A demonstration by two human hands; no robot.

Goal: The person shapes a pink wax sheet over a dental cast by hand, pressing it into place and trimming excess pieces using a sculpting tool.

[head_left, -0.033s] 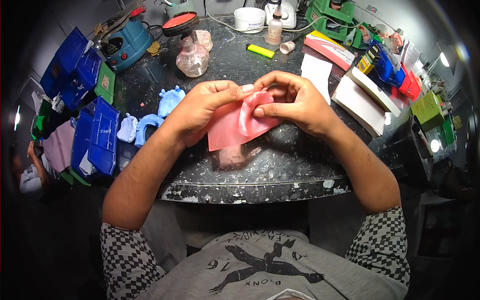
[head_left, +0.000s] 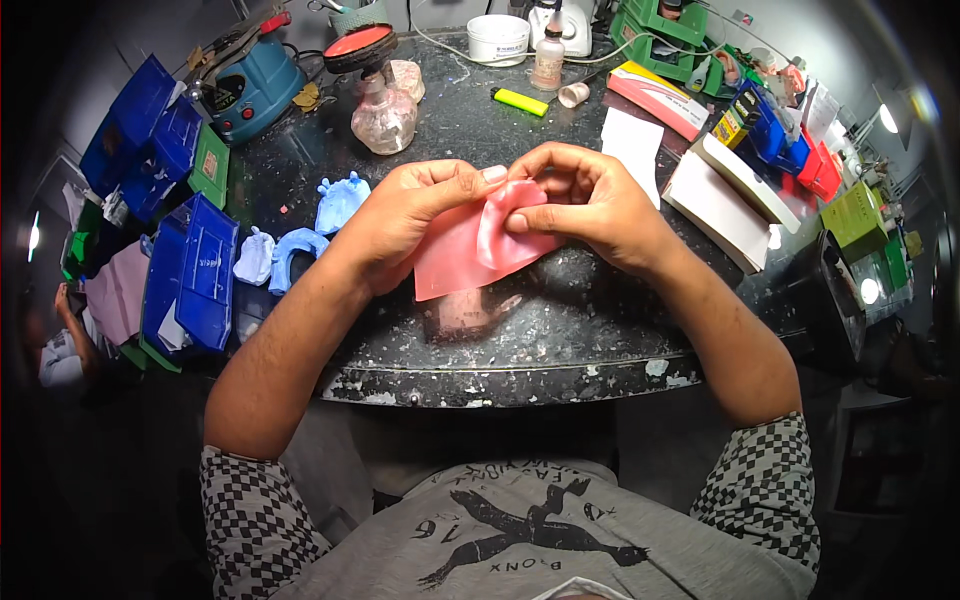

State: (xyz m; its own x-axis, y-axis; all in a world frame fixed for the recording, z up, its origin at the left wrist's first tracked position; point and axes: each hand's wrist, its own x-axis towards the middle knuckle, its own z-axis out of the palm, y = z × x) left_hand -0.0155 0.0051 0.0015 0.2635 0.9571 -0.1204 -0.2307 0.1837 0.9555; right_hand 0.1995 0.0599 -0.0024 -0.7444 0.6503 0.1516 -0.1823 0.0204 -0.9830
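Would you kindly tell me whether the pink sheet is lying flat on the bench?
No, the left hand and right hand hold the pink sheet, part of which is curled over.

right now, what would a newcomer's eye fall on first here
Likely the thin, glossy pink sheet, partly folded over, held between the left hand and right hand near the picture's centre. Next, the bright yellow-green lighter lying beyond the hands, and the pale-blue horseshoe-shaped piece beside the left forearm.

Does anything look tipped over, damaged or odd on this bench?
The bench's dark front edge looks worn, broken by pale patches that could be chips or residue. A small cup just right of the green lighter seems tipped on its side.
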